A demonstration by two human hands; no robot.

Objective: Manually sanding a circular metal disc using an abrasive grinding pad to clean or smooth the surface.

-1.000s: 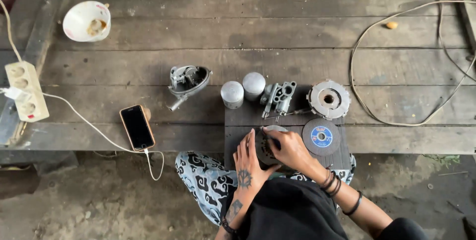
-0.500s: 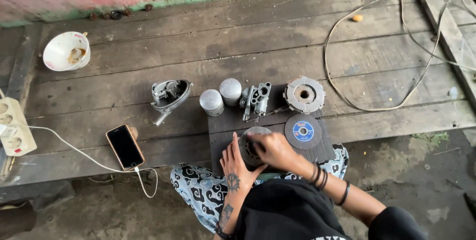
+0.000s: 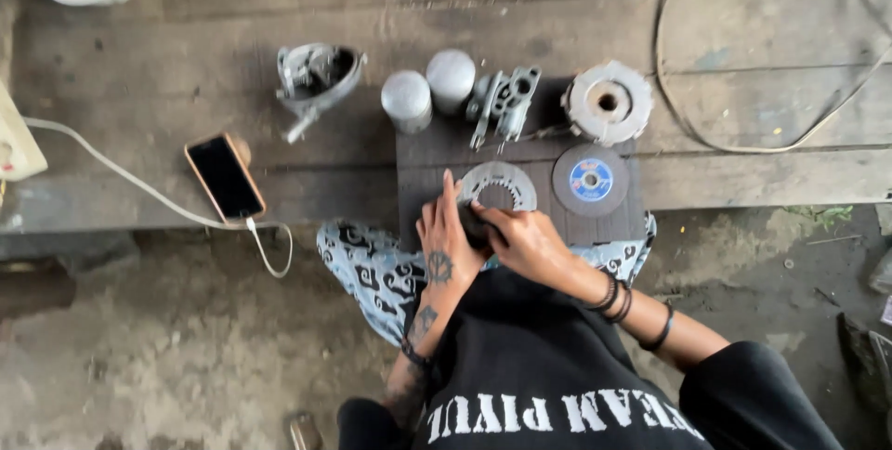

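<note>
Two hands: left hand (image 3: pixel 444 244) and right hand (image 3: pixel 520 238) meet over a small dark part (image 3: pixel 474 225), fingers curled together on it at the near edge of a dark board (image 3: pixel 427 167)
Toothed metal ring (image 3: pixel 499 187): flat, touching the fingertips; likely steadied for fitting
Parts row: blue-labelled grinding disc (image 3: pixel 590 180), round hub (image 3: pixel 608 102), two grey cylinders (image 3: pixel 427 90), bracket (image 3: pixel 503 104); laid within reach
Side: phone (image 3: pixel 224 176) charging on the plank bench (image 3: pixel 762 32)
Change: view closer than half a second ago; hands stay on the part
</note>
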